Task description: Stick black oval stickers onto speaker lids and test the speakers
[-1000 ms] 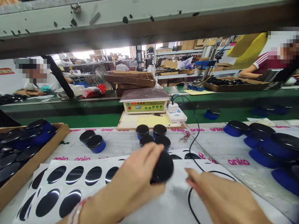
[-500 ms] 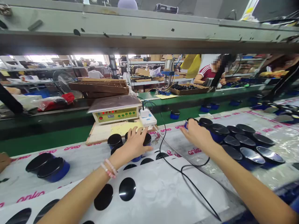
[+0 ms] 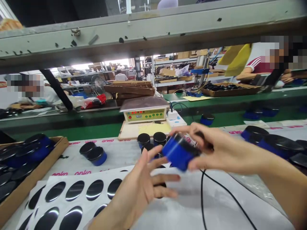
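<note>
My right hand [image 3: 213, 148] grips a short round blue case with a black top [image 3: 178, 151], tilted on its side and a little blurred. Beside it my left hand [image 3: 146, 182] is spread, palm toward the case; whether its fingertips touch the blue side I cannot tell. Below both hands lie white sheets [image 3: 64, 172] carrying rows of glossy black round stickers [image 3: 75, 190]. Behind the left hand stand several more blue cases with black tops [image 3: 144, 140], partly hidden by the fingers.
A carton [image 3: 54, 156] full of blue cases is at the left. More cases [image 3: 279, 147] stand at the right. A yellow-fronted control box [image 3: 145, 115] sits behind, near a white power strip [image 3: 176, 120]. A black cable [image 3: 227, 190] crosses the sheets. A shelf beam [image 3: 153, 35] spans overhead.
My right hand has brought a blue case from the right to the middle. My left hand has come off the standing cases and turned toward it. The view has swung left, showing the carton.
</note>
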`<state>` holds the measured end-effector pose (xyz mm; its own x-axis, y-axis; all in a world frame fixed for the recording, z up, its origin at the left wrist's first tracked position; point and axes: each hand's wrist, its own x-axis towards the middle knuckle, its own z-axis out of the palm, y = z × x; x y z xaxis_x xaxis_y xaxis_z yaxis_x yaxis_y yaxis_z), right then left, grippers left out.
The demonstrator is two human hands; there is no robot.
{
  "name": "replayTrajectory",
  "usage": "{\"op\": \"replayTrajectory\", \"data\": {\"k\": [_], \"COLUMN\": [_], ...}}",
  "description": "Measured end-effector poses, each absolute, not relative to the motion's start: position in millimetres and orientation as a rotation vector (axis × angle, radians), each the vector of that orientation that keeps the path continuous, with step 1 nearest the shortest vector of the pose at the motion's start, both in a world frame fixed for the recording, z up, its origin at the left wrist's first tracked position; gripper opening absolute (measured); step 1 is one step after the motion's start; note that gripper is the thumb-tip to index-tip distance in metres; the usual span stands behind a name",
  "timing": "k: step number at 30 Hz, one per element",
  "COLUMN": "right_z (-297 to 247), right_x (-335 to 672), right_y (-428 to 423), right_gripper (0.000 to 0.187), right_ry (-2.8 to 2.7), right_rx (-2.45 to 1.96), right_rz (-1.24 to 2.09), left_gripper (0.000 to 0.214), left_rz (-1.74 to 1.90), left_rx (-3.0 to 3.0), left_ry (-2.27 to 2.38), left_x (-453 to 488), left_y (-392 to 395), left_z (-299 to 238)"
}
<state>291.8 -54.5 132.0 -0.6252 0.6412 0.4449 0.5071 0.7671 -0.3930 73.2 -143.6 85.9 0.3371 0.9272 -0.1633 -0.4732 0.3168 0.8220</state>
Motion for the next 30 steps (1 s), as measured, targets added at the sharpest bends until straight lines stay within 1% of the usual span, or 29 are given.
{"op": "replayTrajectory", "data": {"k": [2,3,4,6,7,9,12,14,16,22,25,27,30], "right_z": [138.0,139.7,140.3,137.7,134.5,125.1,109.4,102.6,100.3,98.3,90.3,84.3,75.8], "right_x": [267.5,258.7,252.4,245.8,244.3,242.0,237.8,235.8,235.3,233.3,230.4,230.7,234.6], "right_y": [-81.4,-90.8,-97.7,-106.7,-109.9,-115.5,-121.9,-124.0,-125.2,-133.3,-135.9,-134.6,-129.8], "right_gripper": [0.052,0.05,0.04,0.013,0.014,0.023,0.021,0.02,0.021,0.03,0.03,0.03,0.027], "right_ry": [-2.546,-2.578,-2.567,-2.491,-2.456,-2.454,-2.486,-2.474,-2.454,-2.434,-2.369,-2.367,-2.418], "right_rx": [-0.675,-0.67,-0.691,-0.657,-0.607,-0.512,-0.503,-0.503,-0.51,-0.63,-0.641,-0.626,-0.645], "right_rz": [0.504,0.506,0.418,0.206,0.136,0.071,-0.062,-0.157,-0.246,-0.52,-0.623,-0.519,-0.105], "left_gripper": [0.06,0.058,0.053,0.044,0.043,0.039,0.028,0.026,0.03,0.068,0.078,0.076,0.071], "left_rz": [0.938,0.931,0.953,1.026,1.051,1.096,1.158,1.183,1.205,1.312,1.313,1.313,1.363], "left_rx": [0.672,0.657,0.637,0.562,0.519,0.466,0.453,0.46,0.481,0.791,1.008,1.173,1.672], "left_ry": [0.51,0.454,0.422,0.403,0.396,0.377,0.362,0.402,0.467,0.812,0.996,1.105,1.317], "left_x": [72.8,70.5,66.7,56.9,51.8,44.1,41.1,43.3,46.4,54.0,55.7,54.4,49.2], "left_y": [-145.8,-147.3,-149.3,-154.3,-157.0,-161.9,-167.3,-169.7,-171.5,-176.7,-178.8,-178.4,-174.7], "left_z": [82.4,79.1,75.2,66.9,63.3,58.2,57.4,60.4,63.9,62.6,58.2,57.3,59.0]}}
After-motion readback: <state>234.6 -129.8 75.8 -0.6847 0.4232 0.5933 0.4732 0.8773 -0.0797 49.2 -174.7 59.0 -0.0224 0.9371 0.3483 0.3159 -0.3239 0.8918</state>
